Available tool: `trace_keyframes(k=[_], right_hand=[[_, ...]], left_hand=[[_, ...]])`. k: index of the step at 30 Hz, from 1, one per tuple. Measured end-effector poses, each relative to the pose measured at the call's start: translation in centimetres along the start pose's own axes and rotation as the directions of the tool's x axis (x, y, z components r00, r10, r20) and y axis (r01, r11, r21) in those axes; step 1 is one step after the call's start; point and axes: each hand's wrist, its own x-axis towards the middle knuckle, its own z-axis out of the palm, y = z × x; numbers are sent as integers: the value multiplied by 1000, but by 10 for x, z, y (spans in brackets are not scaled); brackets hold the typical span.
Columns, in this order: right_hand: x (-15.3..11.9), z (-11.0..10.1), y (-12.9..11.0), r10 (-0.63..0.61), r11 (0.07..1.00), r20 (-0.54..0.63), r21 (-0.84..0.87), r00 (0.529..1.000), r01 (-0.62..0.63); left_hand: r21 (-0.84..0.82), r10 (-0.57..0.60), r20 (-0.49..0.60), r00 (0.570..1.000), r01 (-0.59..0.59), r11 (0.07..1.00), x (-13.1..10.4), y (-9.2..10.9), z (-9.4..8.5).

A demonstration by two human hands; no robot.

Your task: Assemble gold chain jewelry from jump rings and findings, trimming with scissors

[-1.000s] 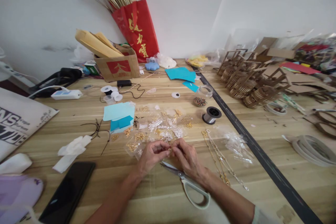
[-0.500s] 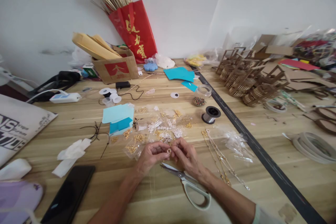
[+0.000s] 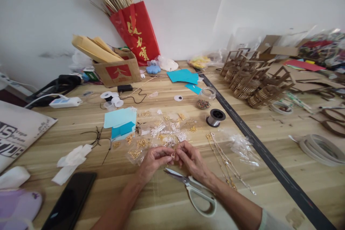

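Observation:
Between the fingertips of my left hand (image 3: 156, 160) a small gold-coloured ring (image 3: 173, 155) is pinched. My right hand (image 3: 190, 160) is closed too, its thumb and forefinger pressed together right beside the ring; what they grip is too small to make out. Scissors (image 3: 201, 197) with pale handles lie open under my right wrist. Just beyond my hands are clear bags of gold and silver findings (image 3: 141, 143). To the right of my right hand rest gold and silver chains (image 3: 223, 158).
A spool of wire (image 3: 216, 117) and a jar of beads (image 3: 204, 103) stand farther back. Crumpled clear plastic bags (image 3: 244, 147) lie at right. On the left are a black phone (image 3: 71, 201) and blue paper (image 3: 120, 118). Small woven baskets (image 3: 256, 82) stand at back right.
My hands keep the same pinched hold, with the ring in nearly the same place. The whole view has shifted slightly.

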Motion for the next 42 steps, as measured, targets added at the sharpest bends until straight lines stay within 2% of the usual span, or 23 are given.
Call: trace_keyframes(k=[5,12,19,26,42], right_hand=[[0,1,-2,-7,1000,8,-23,1000,8],[0,1,-4,-4,999,23,-32,1000,5],[-1,1,-2,3,1000,26,-20,1000,-2],[-1,1,-2,-3,999,25,-39,1000,4],[-1,1,-1,18,999,48,-42,999,-16]], left_hand=[[21,-16,-31,999,16,1000,0,1,2],[-11,-31,9,999,31,999,0,0,0],[-19,-29,-12,1000,29,999,0,-1,1],[8,-4,-8,1000,4,1000,1,-2,2],[101,65,-99,993,-55,993,0,-2,6]])
